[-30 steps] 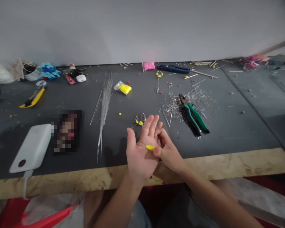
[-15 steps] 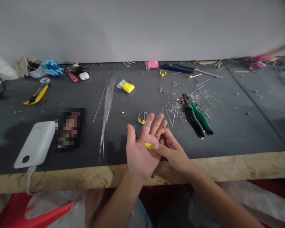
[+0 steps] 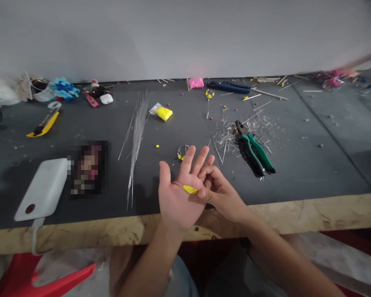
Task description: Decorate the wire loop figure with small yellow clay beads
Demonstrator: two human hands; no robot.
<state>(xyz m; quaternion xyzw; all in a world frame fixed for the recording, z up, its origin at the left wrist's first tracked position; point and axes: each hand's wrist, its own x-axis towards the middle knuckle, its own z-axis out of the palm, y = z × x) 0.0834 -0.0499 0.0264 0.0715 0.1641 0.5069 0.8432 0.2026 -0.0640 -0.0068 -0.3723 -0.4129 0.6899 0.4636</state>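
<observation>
My left hand (image 3: 182, 200) is held palm up over the table's front edge, fingers stretched and apart. Across its palm lies a small flattened strip of yellow clay (image 3: 189, 189). My right hand (image 3: 224, 194) is closed at the little-finger side of that palm, its thumb at the clay's right end and its other fingers curled by the left fingers. Just beyond my left fingertips stands a little wire frame (image 3: 181, 152) with yellow bits, partly hidden. A small yellow ball (image 3: 157, 146) sits left of it.
Green-handled pliers (image 3: 255, 152) lie among cut wire pieces (image 3: 224, 138) on the right. Left are long wires (image 3: 137, 132), a power bank (image 3: 41, 187) and a yellow cutter (image 3: 46, 123). Farther back lie bagged yellow clay (image 3: 164, 113), a pink packet (image 3: 196, 83) and a dark blue tool (image 3: 228, 86).
The view has shifted slightly, so the table things appear a little to the left. Both hands keep nearly the same pose, and slightly more of the yellow strip shows beside my right thumb.
</observation>
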